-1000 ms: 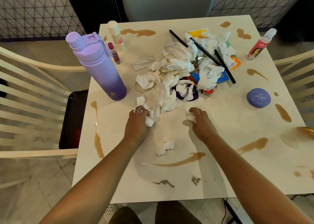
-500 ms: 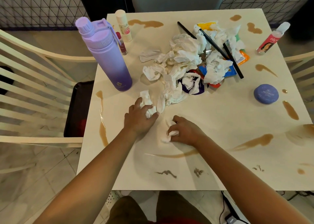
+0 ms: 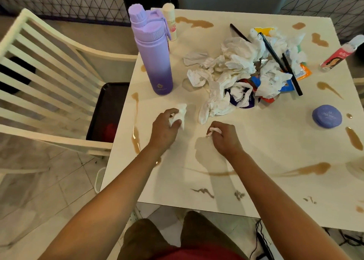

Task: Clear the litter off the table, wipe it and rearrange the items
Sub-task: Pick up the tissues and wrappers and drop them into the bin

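The right hand [image 3: 222,136] curls over a mostly hidden tissue scrap [image 3: 212,130], the left hand [image 3: 164,128] grips a wad [image 3: 180,115], both low over the table [image 3: 275,141] near the litter pile [image 3: 242,72].

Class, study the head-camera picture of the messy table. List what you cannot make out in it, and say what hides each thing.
- Tissue wad in the right hand: mostly hidden by curled fingers.
- Wrappers in the litter pile: largely buried under crumpled tissues.
- Purple compact: lid lettering too small to read.
- Pink bottle: cut off by the right edge.
- White tube: partly hidden behind the purple water bottle.
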`<state>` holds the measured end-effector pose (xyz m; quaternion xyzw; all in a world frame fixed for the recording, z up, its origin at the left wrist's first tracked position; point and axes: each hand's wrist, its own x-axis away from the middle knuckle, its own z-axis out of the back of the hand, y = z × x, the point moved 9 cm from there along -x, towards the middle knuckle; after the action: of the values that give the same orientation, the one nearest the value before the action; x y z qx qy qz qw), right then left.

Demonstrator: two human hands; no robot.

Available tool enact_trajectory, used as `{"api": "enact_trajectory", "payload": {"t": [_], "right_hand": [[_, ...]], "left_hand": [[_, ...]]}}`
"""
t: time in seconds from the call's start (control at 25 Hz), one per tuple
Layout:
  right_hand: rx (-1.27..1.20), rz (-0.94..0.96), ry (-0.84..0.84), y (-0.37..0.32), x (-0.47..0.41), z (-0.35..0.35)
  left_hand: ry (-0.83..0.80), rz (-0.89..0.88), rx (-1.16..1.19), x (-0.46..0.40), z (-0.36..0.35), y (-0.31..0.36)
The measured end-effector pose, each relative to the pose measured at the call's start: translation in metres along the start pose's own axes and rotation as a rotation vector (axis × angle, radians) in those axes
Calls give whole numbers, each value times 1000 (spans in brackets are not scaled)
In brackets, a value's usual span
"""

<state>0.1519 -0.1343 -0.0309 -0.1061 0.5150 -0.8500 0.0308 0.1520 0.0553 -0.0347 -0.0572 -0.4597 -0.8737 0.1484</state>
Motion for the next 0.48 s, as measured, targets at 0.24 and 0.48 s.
{"api": "enact_trajectory", "payload": {"t": [0.24, 0.48], "right_hand": [[-108, 103, -14, -74, 7, -60], [274, 153, -415, -137, 48, -228]], "left_hand": [[-100, 377, 936, 29, 59, -20], [29, 365, 1235, 62, 164, -118]]}}
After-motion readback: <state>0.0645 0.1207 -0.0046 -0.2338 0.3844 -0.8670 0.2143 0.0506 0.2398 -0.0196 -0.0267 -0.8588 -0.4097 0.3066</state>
